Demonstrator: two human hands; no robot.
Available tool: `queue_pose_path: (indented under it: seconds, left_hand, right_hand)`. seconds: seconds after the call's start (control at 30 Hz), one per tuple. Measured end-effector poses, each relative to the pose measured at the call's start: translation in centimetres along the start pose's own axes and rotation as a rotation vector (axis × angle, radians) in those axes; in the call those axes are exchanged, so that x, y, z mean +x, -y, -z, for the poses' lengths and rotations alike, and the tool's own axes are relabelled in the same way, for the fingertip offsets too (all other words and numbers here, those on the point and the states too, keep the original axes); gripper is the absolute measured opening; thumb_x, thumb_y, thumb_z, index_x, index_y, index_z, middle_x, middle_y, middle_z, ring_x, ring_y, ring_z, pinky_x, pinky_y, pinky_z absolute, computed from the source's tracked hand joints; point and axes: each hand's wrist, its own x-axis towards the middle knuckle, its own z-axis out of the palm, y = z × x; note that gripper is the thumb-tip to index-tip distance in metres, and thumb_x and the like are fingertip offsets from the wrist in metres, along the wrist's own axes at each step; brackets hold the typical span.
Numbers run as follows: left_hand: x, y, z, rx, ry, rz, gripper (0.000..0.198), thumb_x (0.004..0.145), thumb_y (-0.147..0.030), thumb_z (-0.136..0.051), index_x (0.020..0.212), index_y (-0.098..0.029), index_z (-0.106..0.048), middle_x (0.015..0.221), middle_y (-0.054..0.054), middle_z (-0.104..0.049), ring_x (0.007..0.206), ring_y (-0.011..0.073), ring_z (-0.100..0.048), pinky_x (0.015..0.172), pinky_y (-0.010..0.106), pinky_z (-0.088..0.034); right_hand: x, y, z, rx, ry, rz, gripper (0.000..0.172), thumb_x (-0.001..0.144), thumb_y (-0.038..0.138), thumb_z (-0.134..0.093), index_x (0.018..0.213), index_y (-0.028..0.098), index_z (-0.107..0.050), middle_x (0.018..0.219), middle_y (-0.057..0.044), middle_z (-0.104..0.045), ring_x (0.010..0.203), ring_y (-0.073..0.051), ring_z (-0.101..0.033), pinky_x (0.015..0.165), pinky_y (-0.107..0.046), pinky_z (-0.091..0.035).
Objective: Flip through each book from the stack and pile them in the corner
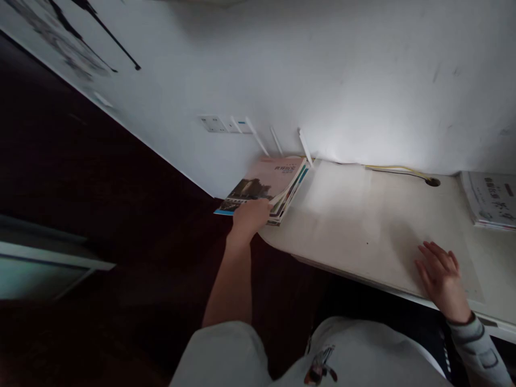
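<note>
My left hand (250, 215) is closed on the near edge of a stack of books (266, 185) with a pink cover on top, lying at the left end of a white desk (355, 215). The stack overhangs the desk's left edge. My right hand (440, 274) lies flat on the desk near its front edge, fingers stretched out, holding nothing.
Another pile of books (492, 201) sits at the desk's right end. A cable hole (432, 182) with a yellow cable (393, 169) is by the white wall. Wall sockets (220, 124) are above the left end. Dark floor lies to the left.
</note>
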Motion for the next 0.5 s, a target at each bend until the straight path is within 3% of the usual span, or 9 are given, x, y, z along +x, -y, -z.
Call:
queue_pose_path:
  seconds: [0.13,0.33,0.4,0.5]
  left_hand:
    - [-0.3,0.1,0.4,-0.012,-0.089,0.104,0.034,0.087,-0.038,-0.042,0.1,-0.016,-0.065,0.099,0.018,-0.07,0.094,0.034,-0.065,0.077,0.041,-0.047]
    - [-0.7,0.8,0.0,-0.144,-0.09,0.151,0.035,0.087,-0.049,-0.044,0.086,-0.02,-0.064,0.087,0.011,-0.07,0.087,0.0293,-0.065,0.072,0.033,-0.044]
    - [-0.6,1.0,0.6,-0.213,-0.204,0.223,0.034,0.089,-0.045,-0.043,0.091,-0.017,-0.063,0.089,0.012,-0.069,0.089,0.0295,-0.065,0.074,0.034,-0.045]
    - [-0.8,0.3,2.5,-0.377,-0.57,0.385,0.035,0.095,-0.035,-0.034,0.106,-0.01,-0.056,0.099,0.014,-0.066,0.097,0.0282,-0.063,0.083,0.036,-0.046]
  right_hand:
    - [-0.2,0.4,0.0,0.006,0.008,0.003,0.032,0.091,0.028,-0.049,0.122,0.021,-0.054,0.121,-0.013,-0.061,0.117,-0.028,-0.056,0.103,-0.053,-0.035]
    - [-0.5,0.4,-0.4,0.013,0.022,0.018,0.029,0.091,0.029,-0.05,0.118,0.02,-0.057,0.123,-0.014,-0.06,0.118,-0.028,-0.055,0.104,-0.053,-0.034]
    - [-0.6,0.2,-0.6,0.016,0.031,0.018,0.029,0.091,0.03,-0.051,0.117,0.02,-0.058,0.123,-0.014,-0.06,0.118,-0.028,-0.055,0.104,-0.053,-0.035]
    - [-0.6,0.2,-0.6,0.03,0.034,0.016,0.028,0.091,0.029,-0.051,0.116,0.02,-0.058,0.123,-0.014,-0.06,0.118,-0.028,-0.055,0.104,-0.054,-0.035]
